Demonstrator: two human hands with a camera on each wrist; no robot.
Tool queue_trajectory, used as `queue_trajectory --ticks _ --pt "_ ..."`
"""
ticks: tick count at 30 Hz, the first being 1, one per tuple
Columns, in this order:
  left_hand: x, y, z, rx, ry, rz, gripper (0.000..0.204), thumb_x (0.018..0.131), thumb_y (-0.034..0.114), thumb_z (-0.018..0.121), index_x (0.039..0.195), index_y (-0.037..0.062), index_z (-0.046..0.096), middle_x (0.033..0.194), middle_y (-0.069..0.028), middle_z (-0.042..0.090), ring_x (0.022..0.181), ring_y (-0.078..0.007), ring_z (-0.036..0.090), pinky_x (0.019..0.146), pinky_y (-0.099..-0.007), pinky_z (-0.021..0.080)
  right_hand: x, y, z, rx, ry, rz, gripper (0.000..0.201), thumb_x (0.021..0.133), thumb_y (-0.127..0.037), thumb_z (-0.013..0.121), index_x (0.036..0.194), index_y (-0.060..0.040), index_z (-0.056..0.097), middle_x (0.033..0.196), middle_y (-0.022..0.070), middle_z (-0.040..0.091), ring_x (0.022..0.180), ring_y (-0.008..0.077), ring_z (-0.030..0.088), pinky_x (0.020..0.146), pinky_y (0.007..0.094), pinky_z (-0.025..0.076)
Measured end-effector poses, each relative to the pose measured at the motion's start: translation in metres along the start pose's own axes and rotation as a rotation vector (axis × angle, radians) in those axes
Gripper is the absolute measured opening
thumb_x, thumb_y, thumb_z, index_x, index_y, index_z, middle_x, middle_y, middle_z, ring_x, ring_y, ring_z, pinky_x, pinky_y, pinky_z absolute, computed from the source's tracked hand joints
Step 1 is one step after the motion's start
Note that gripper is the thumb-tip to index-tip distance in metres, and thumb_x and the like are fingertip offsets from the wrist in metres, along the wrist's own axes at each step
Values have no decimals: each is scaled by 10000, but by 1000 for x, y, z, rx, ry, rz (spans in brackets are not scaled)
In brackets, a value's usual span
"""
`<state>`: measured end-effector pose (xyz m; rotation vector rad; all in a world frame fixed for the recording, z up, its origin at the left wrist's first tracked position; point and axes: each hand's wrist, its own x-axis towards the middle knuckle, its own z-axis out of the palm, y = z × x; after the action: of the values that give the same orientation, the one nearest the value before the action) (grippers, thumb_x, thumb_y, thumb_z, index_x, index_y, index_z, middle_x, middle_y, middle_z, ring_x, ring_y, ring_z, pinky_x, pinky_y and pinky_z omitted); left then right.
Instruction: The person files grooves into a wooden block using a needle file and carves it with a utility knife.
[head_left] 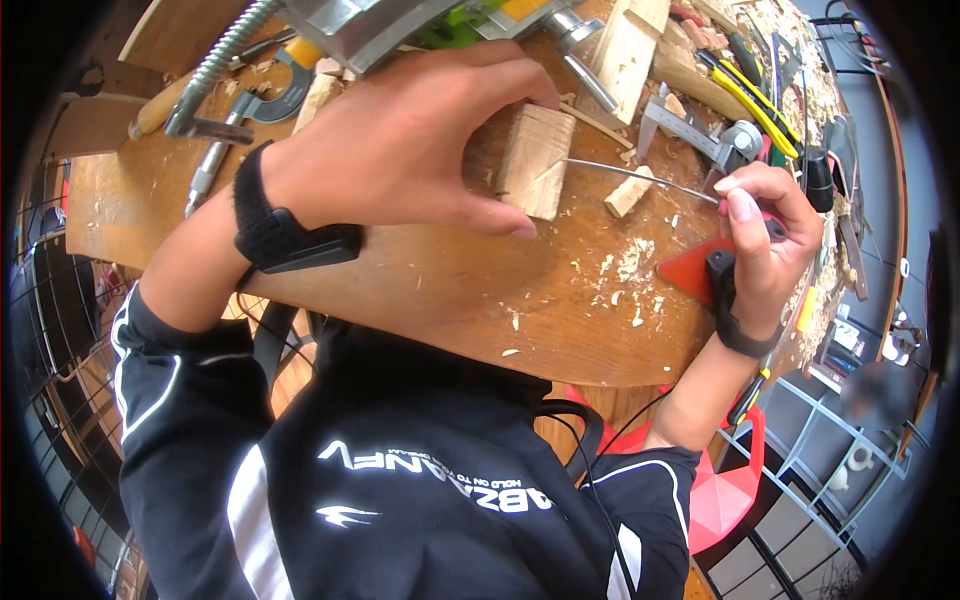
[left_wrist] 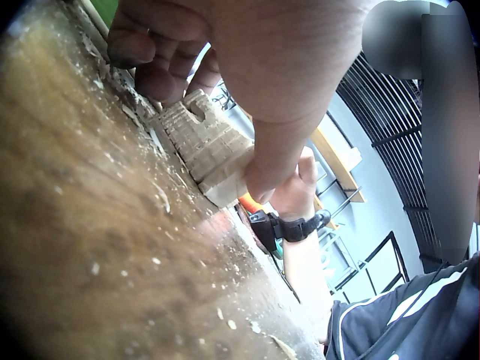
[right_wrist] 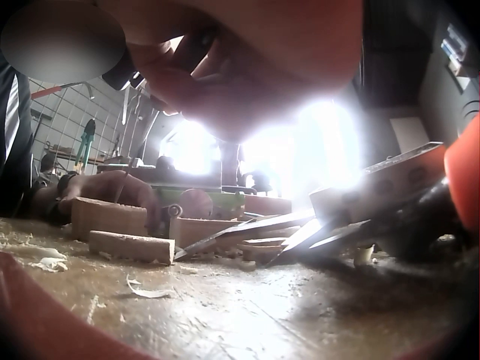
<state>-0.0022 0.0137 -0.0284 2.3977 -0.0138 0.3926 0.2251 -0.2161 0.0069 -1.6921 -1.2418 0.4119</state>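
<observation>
On the wooden bench, a small block of pale wood (head_left: 538,165) stands between the thumb and fingers of my left hand (head_left: 400,150). In the left wrist view that thumb presses one end of the block (left_wrist: 214,154), and a notch shows near its other end. My right hand (head_left: 770,215) grips the handle of a thin tool with a long metal shaft (head_left: 640,176). Its handle is mostly covered by the fingers, with red and black showing. The shaft's tip meets the block's right side in the head view. A loose wood offcut (head_left: 628,192) lies below the shaft.
Shavings (head_left: 635,262) litter the bench (head_left: 420,285). A caliper (head_left: 690,135), yellow-handled cutter (head_left: 755,105) and wood pieces crowd the far right. An orange-red triangular piece (head_left: 695,268) lies beneath the right wrist. A metal vise (head_left: 360,25) and a micrometer (head_left: 275,95) sit at the far left.
</observation>
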Motion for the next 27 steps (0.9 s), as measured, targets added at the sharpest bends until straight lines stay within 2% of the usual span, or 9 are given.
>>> queue_trajectory --ticks 10,12,15,17,21,25,27 --pt "0 2 -2 20 -8 -18 754 650 289 960 1257 37 589 1139 -103 608 866 -255 638 722 -334 531 1 -1 2 19 16 -32 84 883 -59 701 912 18 719 820 45 699 722 76 631 663 226 481" --pt "0 2 -1 2 -13 -30 753 649 289 960 1256 37 591 1140 -105 610 879 -260 642 729 -337 533 0 -3 2 44 -63 35 84 884 -55 695 914 20 718 826 48 700 722 81 635 670 229 491" --pt "0 0 0 59 18 25 754 654 290 958 1260 37 589 1146 -103 612 895 -252 649 732 -339 537 2 -1 3 2 -11 -18 86 888 -56 699 918 23 716 831 48 702 726 83 640 673 227 496" --pt "0 4 -2 7 -20 -48 748 657 289 956 1260 38 592 1148 -104 614 919 -259 651 749 -340 539 2 0 2 21 -9 -16 92 893 -64 702 920 23 716 832 48 702 730 83 641 673 227 497" --pt "0 2 -1 59 -8 -11 745 661 287 955 1261 37 592 1154 -103 614 914 -255 653 746 -337 542 2 -1 2 6 -52 -10 103 902 -80 710 921 21 716 834 45 703 734 81 643 669 224 496" --pt "0 1 -1 45 -5 -10 741 662 292 954 1256 37 591 1155 -101 617 904 -252 655 731 -330 547 2 0 2 26 4 -16 81 903 -64 705 918 16 717 827 40 703 730 74 640 661 216 495" --pt "0 1 0 73 7 12 743 662 296 954 1257 37 590 1155 -99 617 894 -246 656 721 -326 548 0 -3 3 14 -26 10 80 905 -64 704 915 14 717 826 39 703 730 75 638 664 219 496"
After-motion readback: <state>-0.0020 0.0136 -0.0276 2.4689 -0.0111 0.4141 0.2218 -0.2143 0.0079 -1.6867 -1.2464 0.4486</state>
